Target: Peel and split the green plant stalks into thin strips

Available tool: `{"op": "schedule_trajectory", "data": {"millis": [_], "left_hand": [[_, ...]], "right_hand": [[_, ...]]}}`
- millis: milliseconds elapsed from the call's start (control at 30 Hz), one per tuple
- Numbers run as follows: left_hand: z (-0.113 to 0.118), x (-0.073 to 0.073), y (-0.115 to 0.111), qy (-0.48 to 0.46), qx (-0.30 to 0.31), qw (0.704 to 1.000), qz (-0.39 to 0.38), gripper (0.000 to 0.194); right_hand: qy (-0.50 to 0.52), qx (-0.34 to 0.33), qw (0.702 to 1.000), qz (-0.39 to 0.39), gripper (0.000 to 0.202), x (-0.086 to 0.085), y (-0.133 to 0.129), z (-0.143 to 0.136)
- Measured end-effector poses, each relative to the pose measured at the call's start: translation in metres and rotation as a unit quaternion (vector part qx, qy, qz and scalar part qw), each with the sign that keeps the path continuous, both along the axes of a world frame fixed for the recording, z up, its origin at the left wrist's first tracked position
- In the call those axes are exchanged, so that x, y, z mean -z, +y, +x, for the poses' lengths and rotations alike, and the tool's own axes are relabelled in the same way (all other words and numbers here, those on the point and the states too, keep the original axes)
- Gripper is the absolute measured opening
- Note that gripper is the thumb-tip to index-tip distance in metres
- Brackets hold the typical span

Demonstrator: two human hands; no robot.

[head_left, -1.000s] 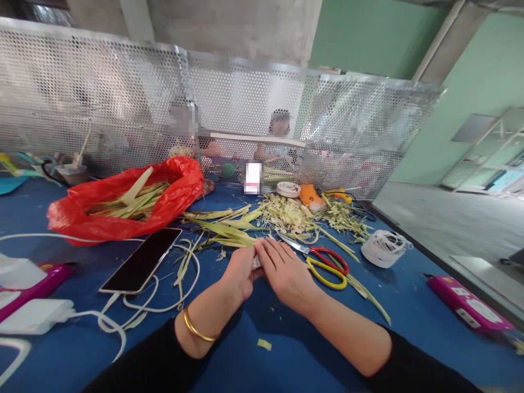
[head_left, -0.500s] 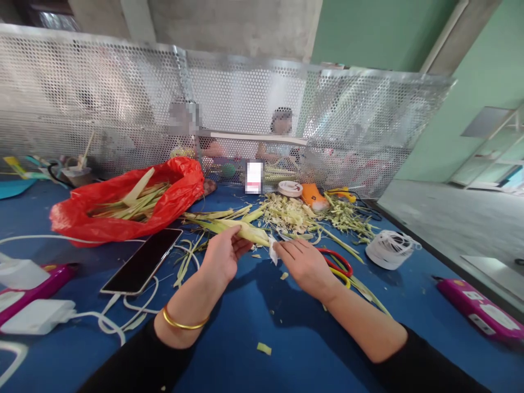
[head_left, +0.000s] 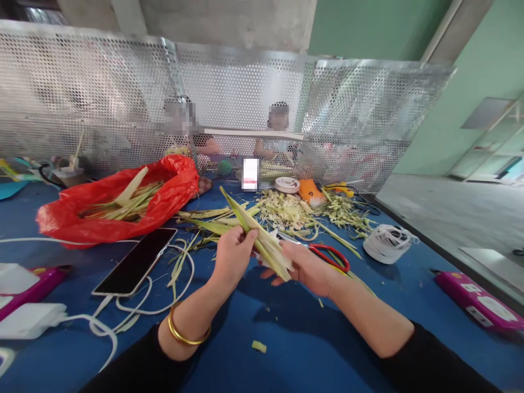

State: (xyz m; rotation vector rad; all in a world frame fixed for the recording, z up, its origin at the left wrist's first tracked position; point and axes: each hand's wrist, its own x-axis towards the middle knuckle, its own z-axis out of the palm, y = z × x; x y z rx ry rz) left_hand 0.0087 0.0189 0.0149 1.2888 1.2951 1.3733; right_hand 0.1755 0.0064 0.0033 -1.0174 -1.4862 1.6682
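Note:
A pale green corn husk (head_left: 268, 243) slants between my hands above the blue table. My left hand (head_left: 235, 254) pinches it near its middle with thumb and fingers. My right hand (head_left: 309, 265) is at its lower right end, some fingers reaching out beneath it; the husk hides the thumb. A thin white piece, like tissue (head_left: 273, 234), shows partly behind the husk. Just beyond my right hand lie scissors (head_left: 331, 256) with red and yellow handles. More husk strips (head_left: 208, 224) lie on the table behind my left hand.
A red plastic bag (head_left: 167, 210) of husks and a phone (head_left: 137, 262) with white cables are at left. Shredded husk (head_left: 286, 210), a tape roll (head_left: 287, 184) and an orange packet (head_left: 311, 192) lie ahead. White cord (head_left: 388, 244) stands right. A perforated metal screen (head_left: 241, 82) separates co-workers.
The husk has turned from lying nearly level to slanting, with its tip pointing up and away. My right hand has rolled over so its fingers show beneath the husk.

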Motion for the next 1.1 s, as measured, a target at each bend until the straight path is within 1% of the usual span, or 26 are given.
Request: {"op": "schedule_trajectory", "data": {"millis": [67, 100, 167, 233, 333, 400, 467, 567, 633, 733, 800, 867, 900, 933, 967, 1000, 1033, 1067, 1100], "left_hand": [[0.003, 0.001, -0.002, -0.004, 0.011, 1.0, -0.018, 0.017], [0.003, 0.001, -0.003, -0.011, 0.019, 0.999, -0.032, 0.018], [0.004, 0.001, -0.003, -0.023, 0.032, 0.997, -0.059, 0.02], [0.004, 0.002, -0.002, -0.022, 0.04, 0.996, -0.079, 0.024], [0.005, 0.005, -0.002, -0.017, 0.036, 0.996, -0.085, 0.02], [0.005, 0.005, -0.002, -0.019, 0.031, 0.996, -0.082, 0.013], [0.006, 0.003, -0.002, -0.032, 0.044, 0.995, -0.082, 0.007], [0.007, -0.001, -0.004, -0.079, 0.08, 0.99, -0.085, 0.011], [0.008, -0.003, -0.005, -0.101, 0.088, 0.987, -0.091, 0.011], [0.007, -0.003, -0.006, -0.101, 0.073, 0.986, -0.114, 0.002], [0.007, -0.001, -0.005, -0.089, 0.045, 0.987, -0.126, 0.007], [0.005, 0.0, -0.004, -0.065, 0.012, 0.99, -0.127, 0.008], [0.005, 0.0, -0.003, -0.052, -0.002, 0.991, -0.123, 0.008], [0.004, 0.001, -0.002, -0.038, -0.013, 0.992, -0.118, 0.008], [0.004, 0.001, -0.002, -0.027, -0.019, 0.993, -0.116, 0.008], [0.004, 0.001, -0.002, -0.022, -0.019, 0.992, -0.119, 0.008], [0.005, 0.002, -0.002, -0.024, -0.012, 0.991, -0.129, 0.008], [0.006, 0.002, -0.003, -0.038, 0.006, 0.989, -0.146, 0.008], [0.007, 0.002, -0.004, -0.058, 0.028, 0.984, -0.165, 0.008]], "right_hand": [[0.032, -0.011, 0.998, -0.048, 0.035, 0.003, -0.007, -0.007], [0.025, 0.001, 0.998, -0.05, 0.032, 0.005, -0.009, -0.01], [-0.014, 0.035, 0.999, -0.034, 0.026, 0.009, -0.01, -0.013], [-0.065, 0.063, 0.996, -0.005, 0.025, 0.011, -0.009, -0.014], [-0.112, 0.074, 0.99, 0.035, 0.029, 0.012, -0.007, -0.012], [-0.107, 0.077, 0.99, 0.053, 0.032, 0.013, -0.005, -0.011], [-0.091, 0.101, 0.988, 0.068, 0.032, 0.014, -0.003, -0.01], [-0.061, 0.147, 0.984, 0.076, 0.031, 0.015, 0.0, -0.009], [-0.049, 0.158, 0.984, 0.07, 0.032, 0.015, 0.0, -0.009], [-0.079, 0.145, 0.985, 0.047, 0.028, 0.013, -0.001, -0.01], [-0.09, 0.133, 0.986, 0.034, 0.028, 0.012, -0.001, -0.009], [-0.074, 0.149, 0.985, 0.048, 0.033, 0.011, 0.001, -0.006], [-0.065, 0.174, 0.98, 0.073, 0.035, 0.011, 0.002, -0.003], [-0.064, 0.209, 0.97, 0.111, 0.037, 0.01, 0.004, 0.0], [-0.074, 0.249, 0.951, 0.165, 0.039, 0.009, 0.004, 0.003], [-0.096, 0.282, 0.926, 0.233, 0.04, 0.008, 0.004, 0.005], [-0.125, 0.3, 0.895, 0.307, 0.038, 0.006, 0.003, 0.007], [-0.156, 0.299, 0.86, 0.383, 0.034, 0.005, 0.002, 0.007], [-0.19, 0.28, 0.824, 0.454, 0.029, 0.004, 0.0, 0.007]]}}
